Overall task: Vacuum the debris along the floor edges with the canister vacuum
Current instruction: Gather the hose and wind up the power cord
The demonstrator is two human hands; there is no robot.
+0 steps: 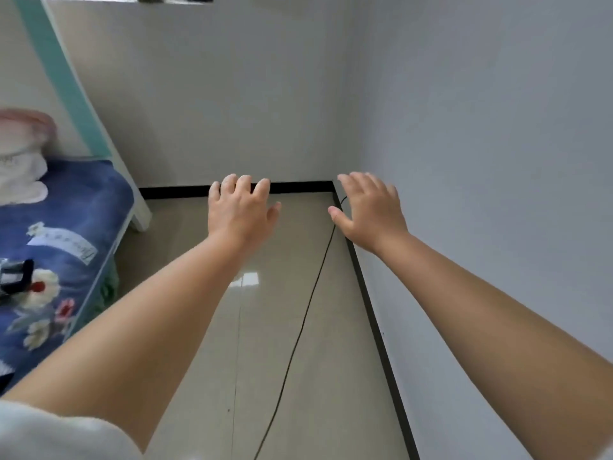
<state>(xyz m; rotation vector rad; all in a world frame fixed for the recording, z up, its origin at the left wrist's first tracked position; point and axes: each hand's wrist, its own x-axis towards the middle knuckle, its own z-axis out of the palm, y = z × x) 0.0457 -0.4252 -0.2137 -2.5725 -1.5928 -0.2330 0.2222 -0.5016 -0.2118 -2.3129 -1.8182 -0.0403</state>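
Both my arms stretch forward over a beige tiled floor [285,310]. My left hand [240,207] is held palm down with fingers spread and holds nothing. My right hand [368,207] is also flat, fingers straight, empty, close to the right wall. A thin black cord [298,330] runs along the floor from the bottom edge up toward the far right corner, passing under my right hand. A black skirting strip [374,313] lines the floor edge along the right wall and the far wall. No canister vacuum is in view.
A bed with a blue floral blanket [59,247] stands at the left, with its white and teal frame [69,94] against the far wall. White walls close in the corner ahead and at the right. A small dark speck [228,410] lies on the tile.
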